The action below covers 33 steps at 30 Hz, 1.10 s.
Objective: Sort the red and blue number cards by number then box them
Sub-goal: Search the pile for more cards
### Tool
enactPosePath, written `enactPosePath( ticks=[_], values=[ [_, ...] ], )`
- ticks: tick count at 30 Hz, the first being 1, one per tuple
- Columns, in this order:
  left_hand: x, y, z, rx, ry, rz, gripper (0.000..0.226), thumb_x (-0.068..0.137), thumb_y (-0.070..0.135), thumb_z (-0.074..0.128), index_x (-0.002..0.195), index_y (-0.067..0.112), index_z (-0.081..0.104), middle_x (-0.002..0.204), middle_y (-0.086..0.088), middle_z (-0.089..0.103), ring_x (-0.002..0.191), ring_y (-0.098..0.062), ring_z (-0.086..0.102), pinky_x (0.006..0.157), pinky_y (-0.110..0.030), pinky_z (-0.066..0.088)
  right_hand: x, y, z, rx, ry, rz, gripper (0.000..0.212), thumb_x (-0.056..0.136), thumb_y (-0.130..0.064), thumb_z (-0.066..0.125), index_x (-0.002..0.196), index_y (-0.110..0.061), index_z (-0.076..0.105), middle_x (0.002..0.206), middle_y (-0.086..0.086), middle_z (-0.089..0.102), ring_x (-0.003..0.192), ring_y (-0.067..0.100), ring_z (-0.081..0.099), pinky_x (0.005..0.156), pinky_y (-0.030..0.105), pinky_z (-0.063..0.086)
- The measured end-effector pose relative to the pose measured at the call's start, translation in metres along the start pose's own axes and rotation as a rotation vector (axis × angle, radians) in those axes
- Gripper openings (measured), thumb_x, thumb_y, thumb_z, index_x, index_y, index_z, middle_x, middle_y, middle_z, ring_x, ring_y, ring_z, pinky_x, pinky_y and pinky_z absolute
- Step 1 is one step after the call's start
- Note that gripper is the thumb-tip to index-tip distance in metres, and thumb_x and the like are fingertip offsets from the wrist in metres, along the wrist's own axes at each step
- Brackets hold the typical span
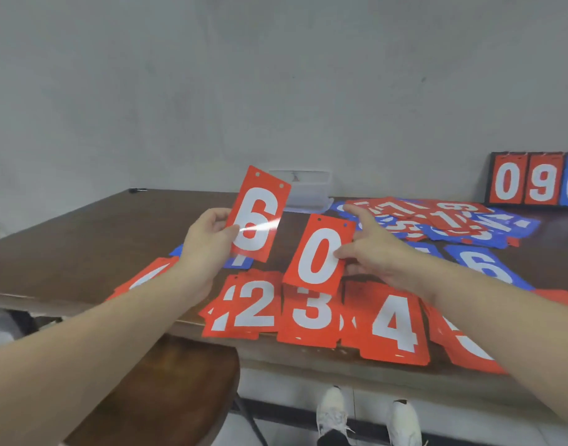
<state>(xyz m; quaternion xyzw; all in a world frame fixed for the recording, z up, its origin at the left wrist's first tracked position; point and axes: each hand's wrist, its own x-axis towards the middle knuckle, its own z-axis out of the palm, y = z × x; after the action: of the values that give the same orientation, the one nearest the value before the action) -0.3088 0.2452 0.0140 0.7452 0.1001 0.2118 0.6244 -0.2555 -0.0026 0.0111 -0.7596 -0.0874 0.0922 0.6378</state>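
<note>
Red number cards are in both hands, raised above the brown table (pixel 83 226) at the centre of the frame. The left hand (pixel 208 239) pinches the red 6 card (pixel 258 214) by its left edge, thumb in front; the card tilts to the right and shines with glare. The right hand (pixel 369 249) holds the red 0 card (pixel 319 254) by its right edge, with the index finger stretched out. Both cards are flat, thin rectangles with two small holes on top. Below them lie red piles showing 2 (pixel 250 304), 3 (pixel 311 312) and 4 (pixel 393 323). A mixed red and blue heap (pixel 437 220) lies at the middle right.
</note>
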Motion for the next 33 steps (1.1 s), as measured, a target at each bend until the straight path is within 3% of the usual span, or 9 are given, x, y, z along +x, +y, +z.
enactPosePath(
  ticks=[3, 6, 11, 13, 17, 22, 26, 29, 33],
  values=[
    [0.007, -0.008, -0.035, 0.033, 0.031, -0.03, 0.023, 0.1, 0.007, 0.054, 0.113, 0.026, 0.056, 0.109, 0.006, 0.071, 0.088, -0.013, 0.072, 0.065, -0.029, 0.059, 0.018, -0.003, 0.042, -0.033, -0.075, -0.008, 0.064, 0.089, 0.012, 0.063, 0.138, -0.027, 0.048, 0.118, 0.016, 0.067, 0.09, 0.028, 0.075, 0.066, 0.043, 0.063],
    [0.011, -0.011, -0.068, 0.052, 0.071, -0.091, 0.028, 0.099, 0.006, 0.052, 0.114, 0.03, 0.052, 0.112, 0.002, 0.068, 0.093, -0.02, 0.072, 0.071, -0.038, 0.061, 0.035, -0.007, 0.088, -0.056, -0.111, -0.028, 0.049, 0.09, 0.009, 0.061, 0.125, -0.025, 0.053, 0.121, 0.019, 0.064, 0.065, 0.016, 0.071, 0.054, 0.034, 0.059],
    [0.01, -0.014, -0.11, 0.068, 0.119, -0.212, 0.027, 0.102, 0.015, 0.05, 0.125, 0.029, 0.046, 0.107, -0.002, 0.067, 0.09, -0.029, 0.072, 0.073, -0.046, 0.062, 0.057, -0.012, 0.158, -0.036, -0.202, -0.004, 0.035, 0.093, 0.005, 0.052, 0.115, -0.022, 0.053, 0.106, 0.017, 0.066, 0.058, 0.016, 0.069, 0.05, 0.033, 0.057],
    [0.008, -0.015, -0.121, 0.084, 0.139, -0.215, 0.024, 0.102, 0.015, 0.049, 0.122, 0.029, 0.047, 0.105, 0.0, 0.067, 0.089, -0.027, 0.072, 0.068, -0.041, 0.061, 0.062, -0.014, 0.183, -0.031, -0.234, -0.001, 0.028, 0.094, 0.003, 0.051, 0.108, -0.022, 0.052, 0.098, 0.015, 0.068, 0.062, 0.018, 0.07, 0.052, 0.035, 0.06],
    [0.007, -0.023, -0.138, 0.085, 0.195, -0.22, 0.025, 0.101, 0.015, 0.05, 0.123, 0.028, 0.049, 0.11, 0.001, 0.067, 0.096, -0.024, 0.071, 0.081, -0.046, 0.061, 0.075, -0.018, 0.223, -0.066, -0.214, -0.038, 0.023, 0.095, 0.0, 0.05, 0.098, -0.023, 0.049, 0.101, 0.013, 0.067, 0.07, 0.021, 0.07, 0.052, 0.035, 0.06],
    [0.004, -0.029, -0.153, 0.115, 0.258, -0.217, 0.025, 0.102, 0.016, 0.05, 0.123, 0.028, 0.05, 0.11, 0.002, 0.066, 0.095, -0.021, 0.07, 0.073, -0.038, 0.061, 0.095, -0.005, 0.251, -0.53, -0.154, -0.205, 0.016, 0.092, -0.023, 0.062, 0.102, -0.026, 0.049, 0.107, 0.002, 0.068, 0.098, 0.025, 0.066, 0.074, 0.032, 0.051],
    [0.003, -0.033, -0.154, 0.136, 0.279, -0.24, 0.027, 0.1, 0.016, 0.053, 0.125, 0.027, 0.05, 0.118, -0.002, 0.064, 0.102, -0.026, 0.067, 0.087, -0.047, 0.06, 0.096, 0.008, 0.253, -0.874, -0.091, -0.357, 0.042, 0.084, -0.038, 0.074, 0.116, -0.026, 0.049, 0.12, -0.001, 0.058, 0.12, 0.026, 0.046, 0.084, 0.037, 0.039],
    [0.002, -0.032, -0.145, 0.163, 0.272, -0.234, 0.022, 0.101, 0.016, 0.052, 0.12, 0.025, 0.047, 0.112, -0.001, 0.064, 0.095, -0.023, 0.067, 0.077, -0.04, 0.06, 0.096, 0.011, 0.237, -0.809, -0.092, -0.376, 0.05, 0.085, -0.038, 0.073, 0.126, -0.027, 0.046, 0.128, -0.002, 0.055, 0.125, 0.025, 0.04, 0.094, 0.041, 0.041],
    [0.004, -0.027, -0.116, 0.172, 0.16, -0.225, 0.03, 0.1, 0.014, 0.055, 0.123, 0.027, 0.042, 0.108, 0.005, 0.063, 0.087, -0.02, 0.068, 0.059, -0.031, 0.058, 0.097, 0.009, 0.188, -0.621, -0.074, -0.387, 0.036, 0.088, -0.025, 0.063, 0.122, -0.029, 0.051, 0.107, -0.008, 0.062, 0.108, 0.018, 0.044, 0.086, 0.035, 0.042]
  ],
)
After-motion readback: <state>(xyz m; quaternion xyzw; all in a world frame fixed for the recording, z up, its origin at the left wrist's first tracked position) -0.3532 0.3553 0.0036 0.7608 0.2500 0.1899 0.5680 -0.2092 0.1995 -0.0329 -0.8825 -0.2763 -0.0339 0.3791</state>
